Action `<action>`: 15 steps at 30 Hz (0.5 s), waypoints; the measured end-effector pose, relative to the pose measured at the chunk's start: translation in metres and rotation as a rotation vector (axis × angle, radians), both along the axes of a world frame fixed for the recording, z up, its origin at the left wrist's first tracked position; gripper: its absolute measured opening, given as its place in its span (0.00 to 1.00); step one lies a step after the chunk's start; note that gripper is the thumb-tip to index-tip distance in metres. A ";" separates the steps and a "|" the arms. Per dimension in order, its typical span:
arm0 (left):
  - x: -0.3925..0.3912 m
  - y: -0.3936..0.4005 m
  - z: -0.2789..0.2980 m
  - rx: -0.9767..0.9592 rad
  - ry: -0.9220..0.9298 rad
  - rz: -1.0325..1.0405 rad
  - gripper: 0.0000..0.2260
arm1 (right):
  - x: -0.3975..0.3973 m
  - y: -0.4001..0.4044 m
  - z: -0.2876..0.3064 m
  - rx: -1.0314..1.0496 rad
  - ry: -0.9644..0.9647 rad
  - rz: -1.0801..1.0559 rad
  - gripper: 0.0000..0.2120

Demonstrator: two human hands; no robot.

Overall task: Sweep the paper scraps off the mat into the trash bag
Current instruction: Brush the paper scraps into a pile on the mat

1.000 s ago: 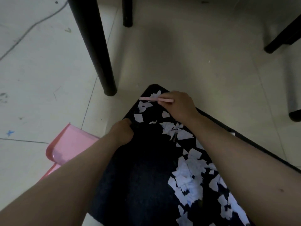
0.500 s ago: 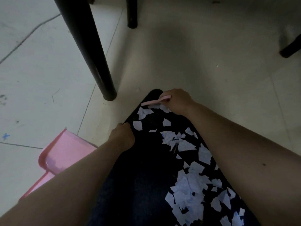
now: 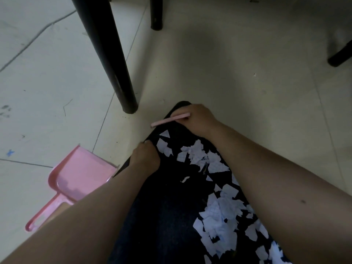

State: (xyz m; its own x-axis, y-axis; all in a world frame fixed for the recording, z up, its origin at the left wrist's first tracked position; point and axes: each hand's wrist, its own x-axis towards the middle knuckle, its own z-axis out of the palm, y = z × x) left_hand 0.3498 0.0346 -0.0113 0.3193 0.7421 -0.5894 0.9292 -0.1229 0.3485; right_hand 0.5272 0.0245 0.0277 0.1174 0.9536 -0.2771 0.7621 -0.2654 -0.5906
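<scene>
The paper scraps (image 3: pixel 215 216) lie on the dark mat (image 3: pixel 163 216), thickest along its right side near me, with a looser cluster toward the far end. A moment ago a few bits sat at the far corner under my brush; now that corner is bare and the far cluster is bunched closer to me, so I judge the stroke is drawing the scraps together. My right hand (image 3: pixel 198 119) has moved to the far tip of the mat, fingers curled round the pink brush (image 3: pixel 170 120), which now tilts and pokes past the left edge. My left hand (image 3: pixel 145 158) still grips the mat's left edge, fingers curled over it. The pink dustpan (image 3: pixel 82 178) lies on the floor (image 3: pixel 247 82) just left of the mat. A black furniture leg (image 3: pixel 112 69) stands beyond. No trash bag is in view.
</scene>
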 end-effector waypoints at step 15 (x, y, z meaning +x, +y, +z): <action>-0.007 -0.014 0.003 -0.001 -0.029 -0.021 0.12 | 0.022 -0.052 0.051 -0.239 0.050 0.131 0.08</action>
